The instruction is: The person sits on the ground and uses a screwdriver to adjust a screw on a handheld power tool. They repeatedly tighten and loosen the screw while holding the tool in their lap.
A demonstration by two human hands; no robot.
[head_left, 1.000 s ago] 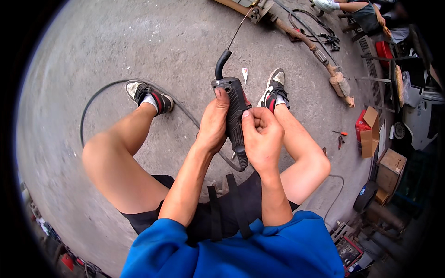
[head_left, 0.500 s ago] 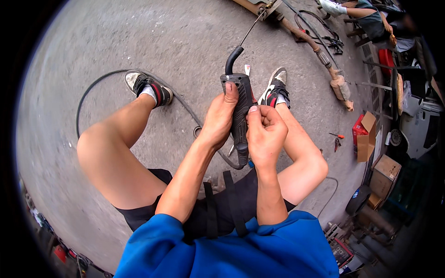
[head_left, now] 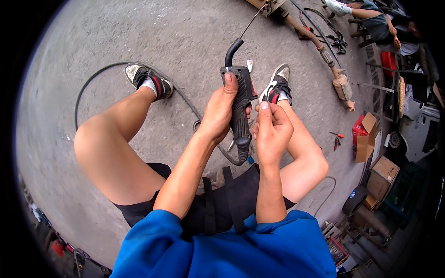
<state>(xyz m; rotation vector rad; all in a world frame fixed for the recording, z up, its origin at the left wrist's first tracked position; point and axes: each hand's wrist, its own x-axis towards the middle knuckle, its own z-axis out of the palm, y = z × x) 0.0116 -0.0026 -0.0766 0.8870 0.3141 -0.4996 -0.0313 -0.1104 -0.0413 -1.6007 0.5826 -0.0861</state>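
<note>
My left hand [head_left: 219, 109] is wrapped round the ribbed black handle of a welding torch [head_left: 240, 116], thumb along its top face. A curved black neck leads from the torch's far end to a thin metal rod [head_left: 251, 24], which reaches toward the rusty metal part at the top. From the handle's near end a dark cable [head_left: 187, 104] loops left across the floor. Just right of the torch, my right hand [head_left: 276, 132] is closed in a pinch, slightly apart from the handle. What its fingertips hold, if anything, is too small to make out.
A rusty exhaust pipe [head_left: 320, 46] lies on the concrete floor at upper right. An orange-handled tool [head_left: 340, 135], an open cardboard box [head_left: 366, 139] and a car door [head_left: 421, 132] are to the right. Another person [head_left: 375, 25] sits at far upper right.
My right hand has drawn off the torch's side, a little to the right and down. My left hand still grips the torch in nearly the same spot.
</note>
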